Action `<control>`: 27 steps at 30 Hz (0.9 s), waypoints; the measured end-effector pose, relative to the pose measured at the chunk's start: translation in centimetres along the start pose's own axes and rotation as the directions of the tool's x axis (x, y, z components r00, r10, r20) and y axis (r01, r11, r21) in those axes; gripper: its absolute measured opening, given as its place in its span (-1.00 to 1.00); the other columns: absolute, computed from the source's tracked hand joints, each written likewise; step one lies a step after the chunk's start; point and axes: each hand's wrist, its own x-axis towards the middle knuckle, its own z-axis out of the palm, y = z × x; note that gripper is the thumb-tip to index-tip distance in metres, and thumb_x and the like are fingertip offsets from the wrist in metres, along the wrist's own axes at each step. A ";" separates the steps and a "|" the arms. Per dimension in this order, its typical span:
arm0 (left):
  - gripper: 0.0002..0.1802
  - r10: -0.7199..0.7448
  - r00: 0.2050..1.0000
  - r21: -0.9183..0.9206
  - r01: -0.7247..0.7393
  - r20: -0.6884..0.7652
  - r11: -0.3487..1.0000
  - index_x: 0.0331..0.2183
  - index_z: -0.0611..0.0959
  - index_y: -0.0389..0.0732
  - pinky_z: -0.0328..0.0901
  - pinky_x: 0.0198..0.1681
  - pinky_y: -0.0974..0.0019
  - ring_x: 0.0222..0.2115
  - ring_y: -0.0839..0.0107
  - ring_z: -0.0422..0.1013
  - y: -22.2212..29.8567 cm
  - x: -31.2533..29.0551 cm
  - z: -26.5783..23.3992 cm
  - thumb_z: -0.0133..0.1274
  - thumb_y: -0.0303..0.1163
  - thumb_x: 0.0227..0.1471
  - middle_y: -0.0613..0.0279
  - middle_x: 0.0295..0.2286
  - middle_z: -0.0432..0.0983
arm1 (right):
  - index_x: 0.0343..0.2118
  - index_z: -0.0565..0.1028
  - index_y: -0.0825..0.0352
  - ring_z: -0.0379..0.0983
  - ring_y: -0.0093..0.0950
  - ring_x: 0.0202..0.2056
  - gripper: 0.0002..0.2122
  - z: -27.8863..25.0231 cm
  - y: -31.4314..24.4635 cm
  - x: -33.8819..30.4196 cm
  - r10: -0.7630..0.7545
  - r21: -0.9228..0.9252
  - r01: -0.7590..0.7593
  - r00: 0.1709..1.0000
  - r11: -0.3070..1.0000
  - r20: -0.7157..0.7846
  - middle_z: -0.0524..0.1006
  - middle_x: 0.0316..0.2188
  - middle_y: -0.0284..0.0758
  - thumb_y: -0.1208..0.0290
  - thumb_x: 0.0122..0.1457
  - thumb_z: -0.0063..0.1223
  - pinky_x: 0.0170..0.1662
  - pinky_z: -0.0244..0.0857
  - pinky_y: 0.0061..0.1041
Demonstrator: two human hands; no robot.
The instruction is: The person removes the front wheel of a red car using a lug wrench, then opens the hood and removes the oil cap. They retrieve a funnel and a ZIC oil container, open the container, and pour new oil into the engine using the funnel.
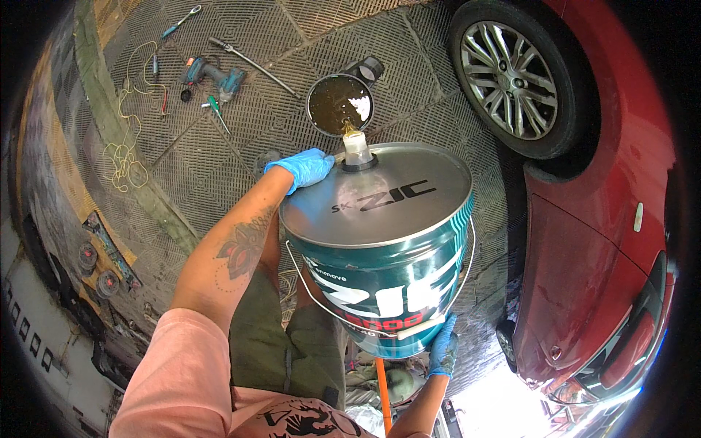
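I hold a large teal metal pail [372, 270] with a grey lid [394, 179], tilted away from me. Golden liquid that looks like oil runs from its white spout [357, 150] into a round dark container [312, 120] on the floor, which holds brownish liquid [336, 102]. My left hand [310, 168], in a blue glove, is closed on the lid's rim, left of the spout. Lower down, my gloved right hand [443, 347] grips the pail's bottom edge; part of its fingers is hidden behind the pail. The wire handle [321, 303] hangs across the pail's side.
On the ribbed floor mats at the left lie a teal cordless power tool [219, 77], a green-handled screwdriver [215, 106], a long metal bar [255, 66], a ratchet [182, 20] and a yellow cord [125, 157]. A red car [584, 241] with its wheel [509, 80] stands close on the right.
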 end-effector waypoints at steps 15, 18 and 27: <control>-0.42 -0.033 0.999 -0.035 0.034 0.002 0.999 -0.07 0.58 -0.36 0.31 -0.07 0.09 -0.20 0.07 0.50 0.4 -0.4 0.0 -0.27 -0.05 0.25 -0.10 -0.19 0.57 | -0.48 0.59 0.47 0.44 -0.37 -0.61 -0.12 0.3 0.4 0.2 0.002 -0.006 -0.002 1.000 1.000 -0.022 0.49 -0.69 -0.18 -0.42 0.22 -0.52 -0.51 0.30 -0.35; -0.42 -0.042 0.999 -0.049 0.043 0.010 0.998 -0.07 0.58 -0.36 0.31 -0.06 0.08 -0.20 0.06 0.50 0.6 -0.7 -0.1 -0.27 -0.05 0.25 -0.10 -0.18 0.57 | -0.47 0.59 0.47 0.43 -0.37 -0.61 -0.12 0.4 0.6 0.4 0.010 -0.016 -0.011 1.000 1.000 -0.024 0.49 -0.69 -0.18 -0.42 0.22 -0.51 -0.51 0.29 -0.36; -0.41 -0.022 1.000 -0.031 0.022 -0.003 0.999 -0.03 0.55 -0.35 0.32 0.00 0.09 -0.13 0.05 0.50 0.7 -0.9 -0.2 -0.28 -0.04 0.26 -0.14 -0.10 0.53 | -0.49 0.57 0.46 0.39 -0.39 -0.65 -0.12 0.5 0.8 0.6 0.031 0.005 -0.031 0.999 1.000 -0.020 0.46 -0.71 -0.22 -0.45 0.19 -0.47 -0.55 0.25 -0.37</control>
